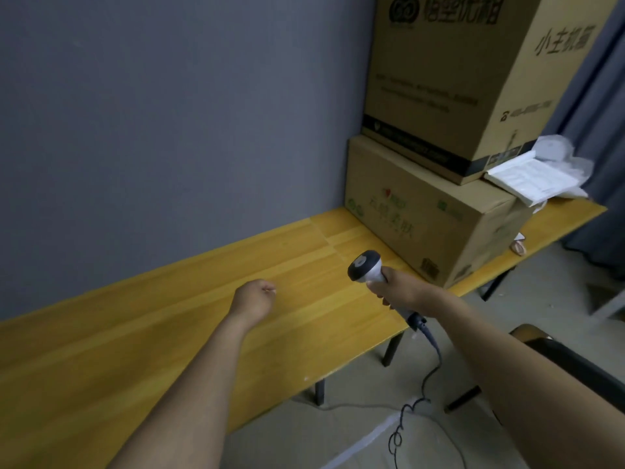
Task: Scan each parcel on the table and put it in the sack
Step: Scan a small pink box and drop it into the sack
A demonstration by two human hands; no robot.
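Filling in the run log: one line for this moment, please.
right hand: grips scanner | left hand: curled, empty | table: two stacked boxes | sack: not in view

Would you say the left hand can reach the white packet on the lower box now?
Probably not easily: the white packet lies beyond the right hand and scanner, which the left hand must cross.
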